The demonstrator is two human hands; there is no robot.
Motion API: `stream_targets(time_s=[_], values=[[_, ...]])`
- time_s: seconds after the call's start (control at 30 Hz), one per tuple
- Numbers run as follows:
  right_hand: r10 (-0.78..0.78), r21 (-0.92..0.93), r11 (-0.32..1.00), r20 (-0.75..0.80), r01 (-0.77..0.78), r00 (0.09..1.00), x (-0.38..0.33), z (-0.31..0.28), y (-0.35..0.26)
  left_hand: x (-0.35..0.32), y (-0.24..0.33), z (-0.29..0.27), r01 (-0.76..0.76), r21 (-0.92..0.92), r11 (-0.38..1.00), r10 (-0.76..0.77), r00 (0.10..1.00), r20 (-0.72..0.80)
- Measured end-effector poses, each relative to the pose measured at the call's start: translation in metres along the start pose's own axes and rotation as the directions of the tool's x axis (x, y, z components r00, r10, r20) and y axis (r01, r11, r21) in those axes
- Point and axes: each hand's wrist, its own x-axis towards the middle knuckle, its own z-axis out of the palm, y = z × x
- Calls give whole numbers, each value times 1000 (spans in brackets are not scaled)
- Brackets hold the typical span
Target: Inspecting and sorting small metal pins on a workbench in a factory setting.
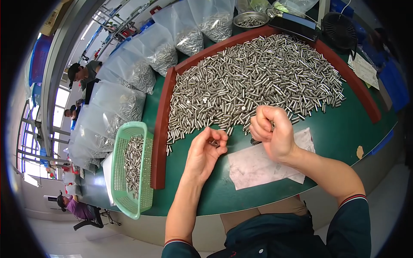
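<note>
A broad heap of small silvery metal pins (pixel 258 77) covers the green table before me. At the heap's near edge my left hand (pixel 201 154) is curled, palm turned up, with a few metal pins (pixel 214 143) showing inside the bent fingers. To its right, my right hand (pixel 274 133) is closed in a fist above a stained white cloth (pixel 254 167). Something small and dark shows just under that fist; what its fingers hold is hidden.
Dark red wooden rails (pixel 160 137) frame the heap. Left of them stands a green plastic basket (pixel 115 172) holding pins. Clear bags of pins (pixel 142 75) line the far left side. A phone (pixel 297 26), a metal bowl (pixel 237 20) and a black fan (pixel 340 30) sit at the back.
</note>
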Motion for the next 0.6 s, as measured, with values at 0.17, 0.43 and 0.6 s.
stream_targets(time_s=[0.17, 0.43, 0.6], values=[[2, 15, 1000, 9, -2, 1000, 0, 2, 2, 8, -7, 4, -198, 805, 560, 403, 913, -56], [12, -38, 999, -15, -12, 1000, -1, 2, 3, 12, -18, 11, -153, 987, -56, 520, 839, 160], [12, -44, 999, -27, -13, 1000, -1, 0, 3, 6, -8, 12, -318, 896, -309, 373, 826, 422]])
